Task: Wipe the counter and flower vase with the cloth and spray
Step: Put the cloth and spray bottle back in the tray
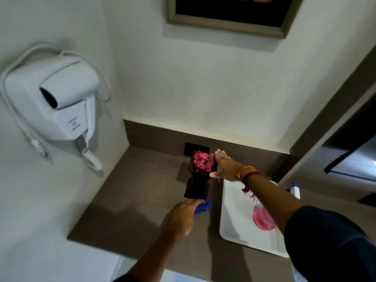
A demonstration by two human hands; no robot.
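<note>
**Wiping at the foot of the vase while you steady its top**

Working across the grey counter (126,200), you are in the wiping step, and you have reached the patch right at the base of the flower vase. The counter runs from the near edge to the far splashback, with a white basin (234,220) set into its right side and a wall-mounted hair dryer (55,102) hanging over its left end.

The vase (196,188) is dark and stands upright toward the far middle of the counter, just left of the basin, pink flowers (203,160) filling its mouth. Your right hand (225,165) reaches over the basin with fingers spread flat against the flowers and the vase rim; it looks more like bracing than gripping, and nothing is closed in it. Your left hand (183,216) is bunched down on the blue cloth (203,206), pressing it to the counter where it touches the vase's near foot.

The spray bottle (295,190) stands at the far right behind the basin, only partly visible past your forearm.

Next, I judge you need a proper hold on the vase so you can lift or tilt it and wipe beneath, then run the cloth up its sides. Keep it steady; it looks top-heavy.
</note>
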